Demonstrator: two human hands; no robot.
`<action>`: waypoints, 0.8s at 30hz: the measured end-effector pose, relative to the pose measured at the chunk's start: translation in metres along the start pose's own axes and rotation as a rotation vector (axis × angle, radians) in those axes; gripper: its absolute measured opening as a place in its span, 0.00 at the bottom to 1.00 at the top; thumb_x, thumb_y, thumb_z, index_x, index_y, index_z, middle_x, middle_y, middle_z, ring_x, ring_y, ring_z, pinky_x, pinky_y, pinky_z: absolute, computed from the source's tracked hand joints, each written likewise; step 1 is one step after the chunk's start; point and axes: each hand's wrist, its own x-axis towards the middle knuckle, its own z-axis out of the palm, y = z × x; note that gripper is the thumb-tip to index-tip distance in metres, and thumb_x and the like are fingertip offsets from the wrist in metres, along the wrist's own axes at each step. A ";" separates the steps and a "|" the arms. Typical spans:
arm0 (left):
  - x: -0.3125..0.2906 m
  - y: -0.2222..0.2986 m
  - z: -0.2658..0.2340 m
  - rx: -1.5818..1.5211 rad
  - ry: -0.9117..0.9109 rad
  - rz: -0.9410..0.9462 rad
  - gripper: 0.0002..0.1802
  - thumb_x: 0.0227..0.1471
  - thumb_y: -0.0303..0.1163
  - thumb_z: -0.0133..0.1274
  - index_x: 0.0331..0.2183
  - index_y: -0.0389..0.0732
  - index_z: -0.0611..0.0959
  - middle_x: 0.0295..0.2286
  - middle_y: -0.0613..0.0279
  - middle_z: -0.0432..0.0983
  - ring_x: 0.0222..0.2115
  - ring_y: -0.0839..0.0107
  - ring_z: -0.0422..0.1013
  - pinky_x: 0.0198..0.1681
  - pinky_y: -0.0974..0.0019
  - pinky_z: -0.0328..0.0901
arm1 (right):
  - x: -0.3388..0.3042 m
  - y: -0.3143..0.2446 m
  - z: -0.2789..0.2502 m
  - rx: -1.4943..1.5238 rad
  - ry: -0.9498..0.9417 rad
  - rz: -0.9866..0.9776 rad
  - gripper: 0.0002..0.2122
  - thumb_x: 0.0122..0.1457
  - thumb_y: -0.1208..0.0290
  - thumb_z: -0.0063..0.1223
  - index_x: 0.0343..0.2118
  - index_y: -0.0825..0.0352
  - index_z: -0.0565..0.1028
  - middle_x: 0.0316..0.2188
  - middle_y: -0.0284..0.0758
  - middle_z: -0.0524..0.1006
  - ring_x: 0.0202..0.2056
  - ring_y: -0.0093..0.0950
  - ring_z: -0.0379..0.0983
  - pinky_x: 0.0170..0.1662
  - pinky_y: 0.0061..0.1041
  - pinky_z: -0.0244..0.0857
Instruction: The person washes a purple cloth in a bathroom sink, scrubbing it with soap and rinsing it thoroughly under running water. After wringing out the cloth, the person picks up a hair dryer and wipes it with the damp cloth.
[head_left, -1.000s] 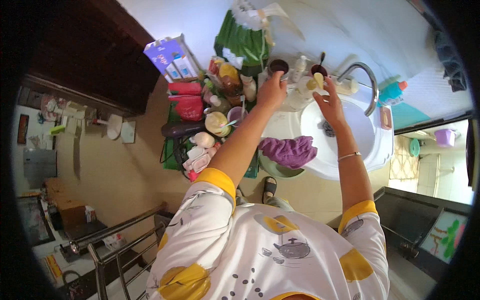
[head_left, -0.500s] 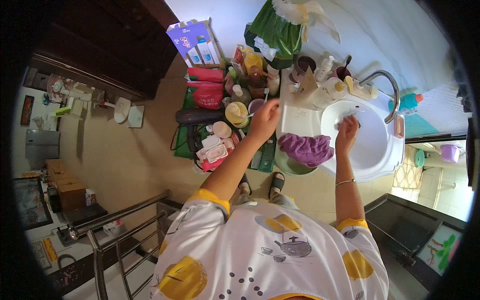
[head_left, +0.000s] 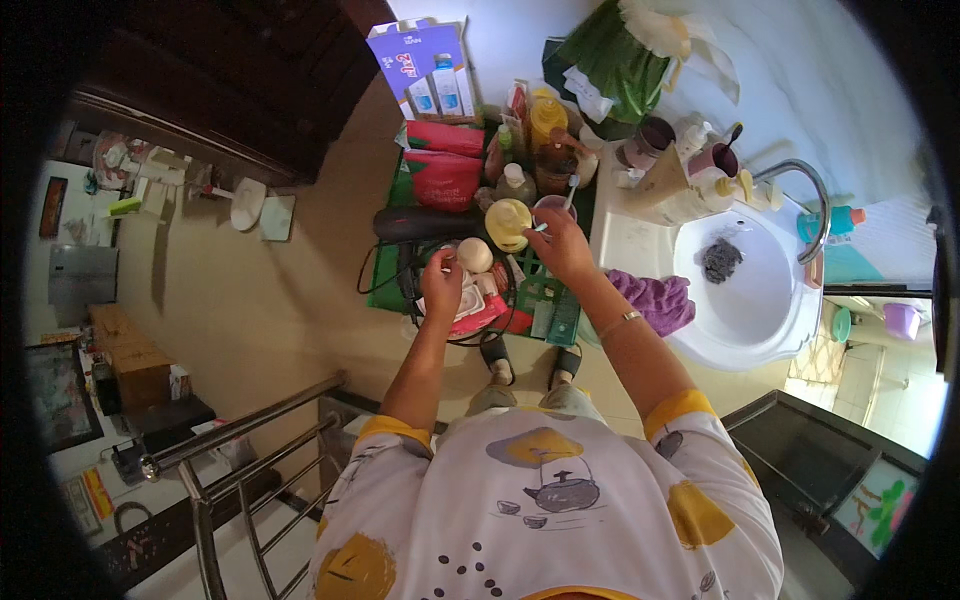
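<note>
My left hand [head_left: 441, 285] is over the pink and white packs [head_left: 470, 310], beside a round white-lidded jar [head_left: 474, 255]. Its fingers are curled around something small and pale that I cannot make out. Close to a yellow cup [head_left: 508, 224], my right hand [head_left: 560, 245] has its fingers drawn together at a short pale stick [head_left: 541, 228]; its far end is hidden. A toothbrush [head_left: 571, 190] stands in a cup just beyond that hand. In the white sink [head_left: 735, 325] lies a dark grey scrubber [head_left: 722, 260], apart from both hands.
Bottles [head_left: 548, 120], red pouches [head_left: 445, 180] and a black hair dryer [head_left: 425, 224] crowd the green stand [head_left: 385, 290]. A purple cloth [head_left: 655, 300] hangs at the sink's left edge. The curved tap [head_left: 822, 200] arches over the basin. A metal railing [head_left: 250, 420] is at lower left.
My right hand has left the scrubber in the sink and moved left to the cups. My left hand has moved from the cups down and left to the packs.
</note>
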 end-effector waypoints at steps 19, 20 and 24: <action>0.030 0.010 0.012 0.573 -0.407 0.189 0.25 0.41 0.31 0.56 0.44 0.44 0.70 0.40 0.49 0.67 0.42 0.52 0.66 0.41 0.53 0.65 | 0.047 -0.055 0.016 -0.506 -0.270 -0.042 0.17 0.44 0.62 0.54 0.34 0.68 0.69 0.29 0.45 0.75 0.32 0.41 0.74 0.34 0.38 0.69; 0.028 0.003 0.010 0.475 -0.384 0.265 0.23 0.40 0.30 0.57 0.42 0.44 0.72 0.38 0.49 0.68 0.42 0.52 0.66 0.42 0.54 0.65 | 0.045 -0.069 0.004 -0.490 -0.250 -0.034 0.17 0.44 0.61 0.53 0.33 0.68 0.69 0.28 0.45 0.75 0.32 0.42 0.73 0.34 0.38 0.68; 0.011 0.030 -0.010 0.411 -0.273 0.305 0.22 0.37 0.28 0.58 0.39 0.39 0.73 0.36 0.48 0.68 0.37 0.49 0.68 0.40 0.54 0.65 | 0.018 -0.093 -0.058 -0.334 -0.054 -0.026 0.15 0.44 0.61 0.52 0.30 0.67 0.70 0.28 0.45 0.74 0.30 0.44 0.73 0.33 0.40 0.67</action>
